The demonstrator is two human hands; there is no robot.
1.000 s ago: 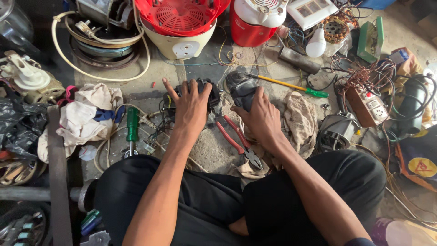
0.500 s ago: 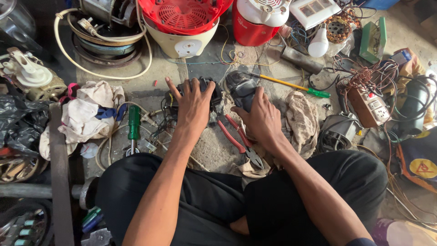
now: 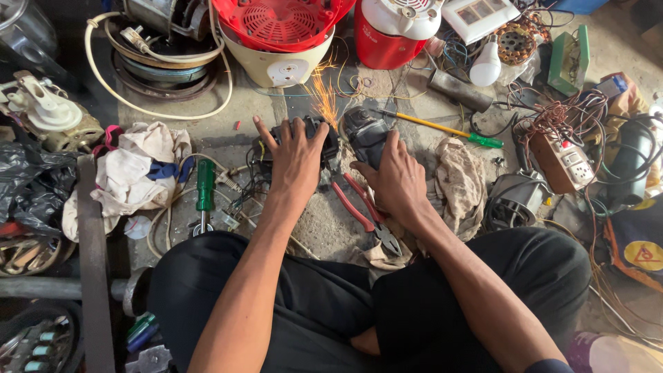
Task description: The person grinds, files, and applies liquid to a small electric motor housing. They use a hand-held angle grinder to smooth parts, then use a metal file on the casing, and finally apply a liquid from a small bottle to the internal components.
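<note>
On the concrete floor [image 3: 331, 221], just ahead of the person's crossed legs, a dark angle grinder [image 3: 364, 135] lies under the right hand [image 3: 395, 181], whose fingers wrap over its body in a firm grasp. Orange sparks [image 3: 323, 97] fly from the gap between the grinder's front and a small black part [image 3: 319, 138] just beside it on the left. The left hand [image 3: 295, 155] presses down flat on that black part, fingers spread, pinning it to the floor rather than closing around it. Red-handled pliers [image 3: 359, 207] lie on the floor between the two wrists. A yellow-shafted screwdriver with a green handle [image 3: 442, 129] rests just beyond the right hand, next to a crumpled beige rag [image 3: 457, 183]. To the left, a green-handled screwdriver [image 3: 205, 193] lies near a heap of white cloth [image 3: 141, 173]. Farther out stand a cream appliance base with a red grille [image 3: 280, 41] and a red and white jug [image 3: 394, 31]. At the far right, tangled wires surround a brown switch box [image 3: 563, 162].
</note>
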